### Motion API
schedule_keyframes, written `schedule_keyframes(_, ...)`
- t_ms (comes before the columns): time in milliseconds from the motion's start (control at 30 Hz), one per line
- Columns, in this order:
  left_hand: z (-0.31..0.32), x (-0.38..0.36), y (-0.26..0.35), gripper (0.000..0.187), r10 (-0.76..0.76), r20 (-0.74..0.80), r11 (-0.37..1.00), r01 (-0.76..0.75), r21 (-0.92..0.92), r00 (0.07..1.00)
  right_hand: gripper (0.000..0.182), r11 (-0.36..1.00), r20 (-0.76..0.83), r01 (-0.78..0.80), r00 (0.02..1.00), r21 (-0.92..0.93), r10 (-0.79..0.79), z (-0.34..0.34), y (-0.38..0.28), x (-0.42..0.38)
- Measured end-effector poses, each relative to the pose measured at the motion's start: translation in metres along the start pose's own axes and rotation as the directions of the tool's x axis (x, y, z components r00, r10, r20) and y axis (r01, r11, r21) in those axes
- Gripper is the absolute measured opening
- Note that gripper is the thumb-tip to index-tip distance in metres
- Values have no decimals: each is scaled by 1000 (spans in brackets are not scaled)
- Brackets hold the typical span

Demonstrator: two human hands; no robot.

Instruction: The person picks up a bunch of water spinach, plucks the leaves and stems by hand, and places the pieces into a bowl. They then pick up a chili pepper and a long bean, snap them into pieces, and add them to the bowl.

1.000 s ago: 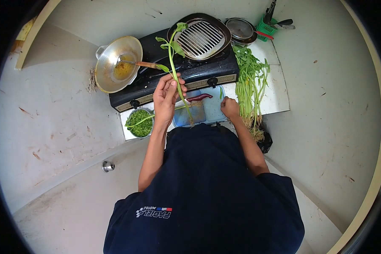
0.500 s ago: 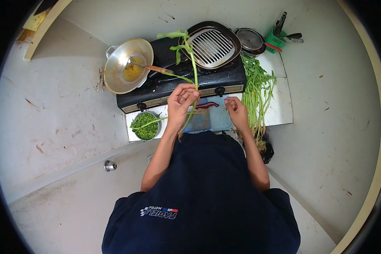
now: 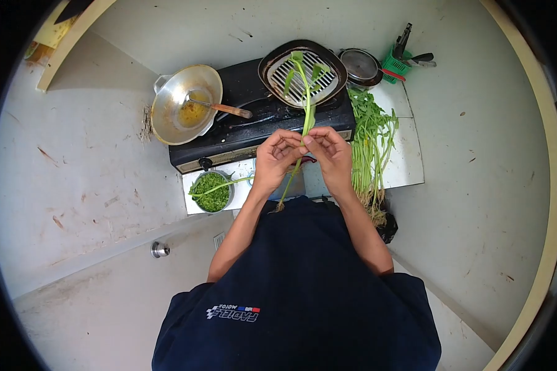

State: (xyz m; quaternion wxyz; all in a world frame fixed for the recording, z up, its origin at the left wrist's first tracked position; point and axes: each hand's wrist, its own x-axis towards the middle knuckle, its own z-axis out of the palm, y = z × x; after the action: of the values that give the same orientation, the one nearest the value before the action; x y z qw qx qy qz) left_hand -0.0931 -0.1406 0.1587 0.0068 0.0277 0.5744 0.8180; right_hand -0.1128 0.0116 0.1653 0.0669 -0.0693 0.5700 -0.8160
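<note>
My left hand (image 3: 276, 159) and my right hand (image 3: 330, 157) meet in front of the stove, thumbs and fingers pinched together on one leafy green vegetable stalk (image 3: 307, 102). Its leaves reach up over the grill pan, and its rooted lower end hangs toward my shirt. Beneath the hands, a dark red knife handle (image 3: 308, 159) shows partly, lying by a blue board (image 3: 315, 182) that my hands and arms mostly cover. At the left, a bowl (image 3: 231, 193) holds chopped greens (image 3: 210, 190) with a long stem across it.
On the black stove (image 3: 241, 133) sit a wok (image 3: 161, 114) with a wooden-handled utensil (image 3: 232, 110) and a grill pan (image 3: 337, 52). A bunch of rooted greens (image 3: 371, 142) lies at the right. Behind it are a lidded pan (image 3: 360, 65) and a green basket (image 3: 395, 65) of utensils.
My right hand has come in from the right and taken hold of the stalk beside my left hand. The stalk has shifted right, its leaves now over the grill pan.
</note>
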Motion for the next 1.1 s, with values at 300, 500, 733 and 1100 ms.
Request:
schedule_keyframes(300, 15, 0, 1, 12, -156, -18, 949, 144, -282, 988, 10, 995, -65, 84, 995, 57, -80, 5, 3, -2)
schedule_keyframes(500, 20, 6, 1, 10, -277, -23, 868, 240, -434, 960, 8, 990, -96, 139, 986, 16, -136, 5, 9, -12)
schedule_keyframes(733, 19, 9, -9, 11, -319, -19, 807, 261, -529, 948, 8, 949, -95, 257, 956, -181, -277, -3, 27, -22)
schedule_keyframes(1100, 24, 10, -18, 12, -422, 36, 676, 341, -653, 906, 6, 924, -82, 291, 944, -246, -319, -10, 25, -24)
